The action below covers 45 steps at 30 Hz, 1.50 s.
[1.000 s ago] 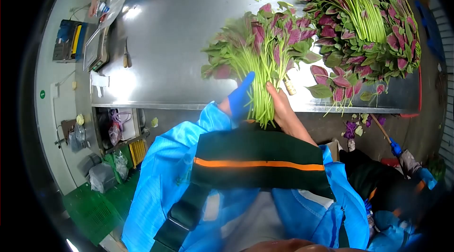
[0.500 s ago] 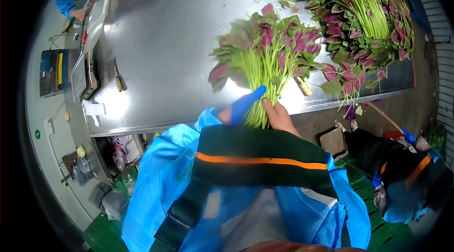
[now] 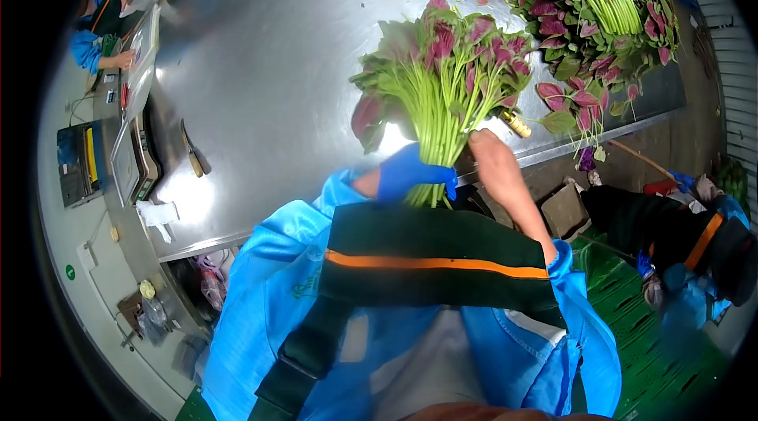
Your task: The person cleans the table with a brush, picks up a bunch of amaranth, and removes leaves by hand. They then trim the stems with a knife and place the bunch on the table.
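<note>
My left hand (image 3: 414, 174), in a blue glove, is closed around the lower stems of a bunch of red-and-green amaranth (image 3: 446, 97). The leafy tops point away from me over the steel table, and the cut stem ends are close to my apron. My bare right hand (image 3: 496, 160) is at the right side of the stems, its fingers curled in against them. Whatever the fingertips pinch is hidden. Just beyond that hand, a wooden-coloured handle (image 3: 516, 123) lies on the table, partly under the leaves.
A large amaranth pile (image 3: 600, 10) is at the right of the steel table (image 3: 260, 65), with loose leaves (image 3: 580, 105) beside it. Left are a curved knife (image 3: 191, 151), a scale (image 3: 144, 156) and a white cloth (image 3: 158, 216). Co-workers are at upper left and lower right.
My left hand has wrapped round the stems lower down. My right hand has moved up and right along the bunch, its forearm now showing. The view has shifted slightly.
</note>
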{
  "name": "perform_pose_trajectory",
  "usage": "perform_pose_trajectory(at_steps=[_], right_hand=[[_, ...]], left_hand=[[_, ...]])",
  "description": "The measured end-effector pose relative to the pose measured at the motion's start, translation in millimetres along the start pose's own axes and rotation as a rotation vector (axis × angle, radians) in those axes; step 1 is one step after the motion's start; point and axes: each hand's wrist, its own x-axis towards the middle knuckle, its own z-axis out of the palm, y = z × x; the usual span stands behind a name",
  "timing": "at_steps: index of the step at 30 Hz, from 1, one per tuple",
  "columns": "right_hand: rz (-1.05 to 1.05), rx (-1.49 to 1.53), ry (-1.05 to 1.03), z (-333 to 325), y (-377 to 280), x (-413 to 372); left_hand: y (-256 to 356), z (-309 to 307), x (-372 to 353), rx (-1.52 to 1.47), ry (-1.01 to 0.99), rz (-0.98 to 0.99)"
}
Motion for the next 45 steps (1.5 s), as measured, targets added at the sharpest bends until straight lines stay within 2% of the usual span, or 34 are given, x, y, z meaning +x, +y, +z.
perform_pose_trajectory(at_steps=[1, 4, 7, 8, 9, 12, 14, 15, 17, 19, 20, 22, 23, 24, 25, 27, 28, 30, 33, 34, 35, 37, 39, 40, 43, 44, 45], right_hand=[[0.199, 0.264, 0.048, -10, -15, 0], [0.118, 0.191, 0.266, -17, -36, 8], [0.079, 0.101, 0.311, 8, -46, 31], [0.028, -0.050, 0.291, 19, -37, 37], [0.059, -0.081, 0.181, 31, -26, 44], [0.059, -0.068, 0.137, 44, -17, 47], [0.043, -0.067, 0.126, 36, -31, 38], [0.004, 0.082, 0.001, 34, -34, 33], [-0.066, 0.375, -0.251, 28, -39, 18], [-0.154, 0.547, -0.654, 10, -52, 6], [-0.061, 0.679, -0.843, 13, -41, -2], [0.123, 0.856, -0.819, -4, -29, -9], [0.215, 0.944, -0.806, -14, -24, -13], [0.374, 1.137, -0.640, -26, -21, -16], [0.348, 1.079, -0.422, -21, -4, -16], [0.260, 0.558, -0.236, -18, 15, -10], [0.207, 0.365, -0.210, -17, 19, -9], [0.105, -0.017, -0.162, -14, 22, -11], [-0.030, -0.223, -0.079, 2, 18, -9], [0.009, -0.230, -0.110, 0, 7, -6], [-0.018, -0.245, -0.142, 4, 9, -1], [-0.179, -0.068, -0.047, -2, -3, 3], [-0.092, 0.063, -0.111, -5, -8, 14], [-0.054, 0.125, -0.143, -5, -13, 21], [-0.122, 0.176, 0.254, 7, -48, 32], [-0.343, 0.109, 0.472, 11, -60, 36], [-0.537, 0.045, 0.586, 14, -71, 39]], left_hand=[[19, 0, -7, 0.042, 0.006, -0.037], [42, 0, -14, -0.117, 0.045, -0.040], [20, -15, -15, -0.210, 0.058, -0.093], [9, -19, -15, -0.234, 0.070, -0.134], [-1, -22, -16, -0.263, 0.084, -0.173], [-14, -32, -24, -0.641, 0.137, -0.263], [-24, -38, -25, -0.753, 0.112, -0.282], [-28, -40, -24, -0.807, 0.095, -0.296], [-35, -42, -25, -0.153, -0.110, 0.072], [-30, -32, -7, -0.132, -0.103, 0.127], [-29, -31, -5, -0.157, -0.087, 0.123], [-21, -24, -6, -0.242, -0.042, 0.086], [-10, -21, -14, -0.361, -0.035, 0.010], [8, -14, -22, -0.481, -0.019, -0.065], [37, -5, -30, -0.371, 0.025, -0.050], [76, 1, -33, -0.144, 0.110, -0.022], [77, -12, -34, -0.145, 0.112, -0.002], [96, -24, -44, 0.034, 0.083, 0.314], [120, -26, -39, -0.297, 0.201, 0.188], [115, -21, -32, -0.273, 0.333, 0.181], [115, -15, -35, -0.217, 0.379, 0.138], [105, -27, -31, -0.226, 0.322, 0.199], [106, -38, -31, -0.387, 0.283, 0.234], [106, -53, -31, -0.397, 0.341, 0.206], [93, -53, -17, -0.615, 0.311, 0.339], [89, -44, -13, -0.754, 0.210, 0.394], [82, -46, -6, -0.796, 0.093, 0.421]])
